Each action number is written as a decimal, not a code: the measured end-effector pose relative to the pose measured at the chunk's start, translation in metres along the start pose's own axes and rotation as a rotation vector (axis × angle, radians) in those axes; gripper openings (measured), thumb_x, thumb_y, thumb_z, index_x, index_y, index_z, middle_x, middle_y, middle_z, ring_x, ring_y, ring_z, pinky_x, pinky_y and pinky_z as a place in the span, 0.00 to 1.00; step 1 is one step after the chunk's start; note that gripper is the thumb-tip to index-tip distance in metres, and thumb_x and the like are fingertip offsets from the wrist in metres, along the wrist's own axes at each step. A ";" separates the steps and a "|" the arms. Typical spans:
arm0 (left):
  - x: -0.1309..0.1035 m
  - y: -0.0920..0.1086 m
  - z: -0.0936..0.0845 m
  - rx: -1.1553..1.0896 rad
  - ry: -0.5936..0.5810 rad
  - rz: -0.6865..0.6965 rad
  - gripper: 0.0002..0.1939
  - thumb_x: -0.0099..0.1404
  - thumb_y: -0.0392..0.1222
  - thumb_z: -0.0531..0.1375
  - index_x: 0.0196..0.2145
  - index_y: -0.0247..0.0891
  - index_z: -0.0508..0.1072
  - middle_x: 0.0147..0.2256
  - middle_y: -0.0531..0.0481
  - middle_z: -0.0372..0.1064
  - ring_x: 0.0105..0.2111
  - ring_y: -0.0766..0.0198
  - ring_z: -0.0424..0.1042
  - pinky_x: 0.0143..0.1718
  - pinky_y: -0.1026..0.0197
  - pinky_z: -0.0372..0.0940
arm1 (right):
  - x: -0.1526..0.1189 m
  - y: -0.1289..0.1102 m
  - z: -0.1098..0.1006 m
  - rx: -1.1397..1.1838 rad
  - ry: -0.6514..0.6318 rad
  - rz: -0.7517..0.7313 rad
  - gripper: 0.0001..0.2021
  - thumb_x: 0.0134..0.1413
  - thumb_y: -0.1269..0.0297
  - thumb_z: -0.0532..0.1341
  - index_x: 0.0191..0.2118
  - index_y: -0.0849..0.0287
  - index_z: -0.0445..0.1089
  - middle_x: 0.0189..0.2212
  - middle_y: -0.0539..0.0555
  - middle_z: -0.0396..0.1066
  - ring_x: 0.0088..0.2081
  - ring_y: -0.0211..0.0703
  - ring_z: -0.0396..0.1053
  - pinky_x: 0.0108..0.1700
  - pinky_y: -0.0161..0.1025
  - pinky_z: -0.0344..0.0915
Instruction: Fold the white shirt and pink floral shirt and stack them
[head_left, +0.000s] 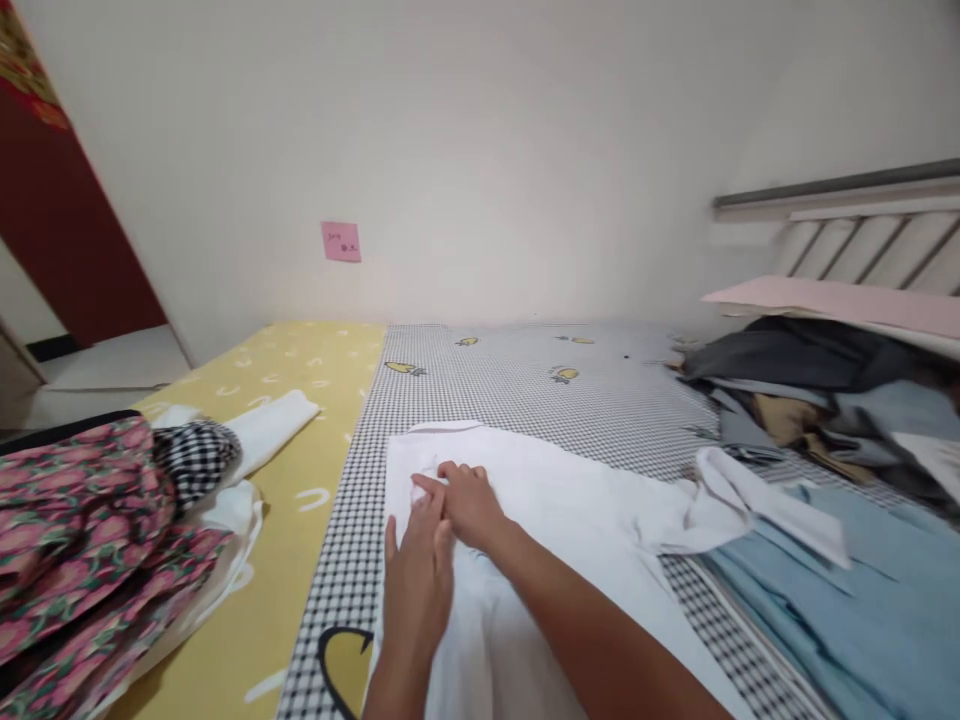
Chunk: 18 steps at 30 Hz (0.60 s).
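A white shirt (540, 470) lies spread on the checked bed sheet, with a sleeve and turned cuff (780, 505) reaching right onto light blue folded clothes. My left hand (420, 575) rests on the shirt's upper left part, fingertips gathered on a raised bit of cloth, one outer finger held apart. Across from it, my right hand (471, 505) has curled fingers closed on the same spot, touching the left fingers. The fingertips hide what exactly is pinched between them.
Floral clothes (82, 510) and a black-and-white checked piece (196, 460) lie heaped on the yellow sheet (300, 560) at left. To the right are light blue clothes (862, 610), a dark garment pile (795, 360) and a bed rail (840, 185). A pink note (341, 242) sticks to the wall.
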<state>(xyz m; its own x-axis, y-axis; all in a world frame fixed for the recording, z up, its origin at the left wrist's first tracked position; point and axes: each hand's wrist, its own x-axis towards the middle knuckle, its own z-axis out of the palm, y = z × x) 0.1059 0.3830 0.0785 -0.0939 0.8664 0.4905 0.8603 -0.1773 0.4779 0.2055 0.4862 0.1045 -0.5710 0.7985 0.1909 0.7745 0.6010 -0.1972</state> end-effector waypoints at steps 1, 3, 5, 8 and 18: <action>0.004 -0.002 0.004 0.061 -0.091 -0.040 0.27 0.76 0.45 0.39 0.69 0.45 0.54 0.67 0.45 0.59 0.69 0.57 0.54 0.70 0.37 0.45 | -0.001 0.002 -0.003 0.000 -0.020 0.000 0.24 0.70 0.55 0.50 0.68 0.40 0.57 0.60 0.58 0.64 0.54 0.55 0.64 0.56 0.55 0.58; 0.011 -0.002 0.011 0.246 -0.190 -0.085 0.27 0.76 0.47 0.42 0.70 0.45 0.52 0.70 0.42 0.51 0.71 0.54 0.48 0.69 0.36 0.45 | -0.012 0.009 -0.010 -0.006 -0.057 -0.009 0.25 0.68 0.55 0.52 0.68 0.41 0.56 0.65 0.54 0.61 0.58 0.55 0.62 0.60 0.56 0.56; 0.014 0.001 0.014 0.430 -0.213 -0.092 0.28 0.75 0.48 0.45 0.70 0.43 0.52 0.71 0.38 0.45 0.72 0.50 0.43 0.69 0.36 0.44 | -0.035 0.024 -0.018 0.001 -0.084 -0.021 0.24 0.69 0.53 0.51 0.68 0.39 0.55 0.70 0.50 0.54 0.66 0.55 0.54 0.66 0.62 0.47; 0.016 0.005 0.015 0.574 -0.247 -0.112 0.29 0.74 0.49 0.46 0.70 0.44 0.49 0.72 0.37 0.41 0.72 0.49 0.41 0.69 0.38 0.45 | -0.087 0.058 -0.037 0.039 -0.119 0.049 0.25 0.70 0.50 0.47 0.69 0.38 0.52 0.73 0.47 0.47 0.72 0.56 0.41 0.69 0.69 0.33; 0.018 -0.007 0.023 0.646 -0.183 -0.093 0.30 0.74 0.48 0.38 0.70 0.44 0.48 0.72 0.41 0.43 0.71 0.52 0.45 0.67 0.40 0.50 | -0.219 0.224 -0.198 0.101 0.480 0.938 0.17 0.59 0.67 0.61 0.54 0.59 0.72 0.48 0.62 0.75 0.51 0.53 0.69 0.56 0.52 0.62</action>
<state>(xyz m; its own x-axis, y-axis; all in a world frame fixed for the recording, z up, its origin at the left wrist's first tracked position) 0.1096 0.4105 0.0664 -0.1449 0.9396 0.3100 0.9848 0.1673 -0.0469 0.5574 0.4391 0.2087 0.4283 0.8603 0.2765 0.8111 -0.2311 -0.5373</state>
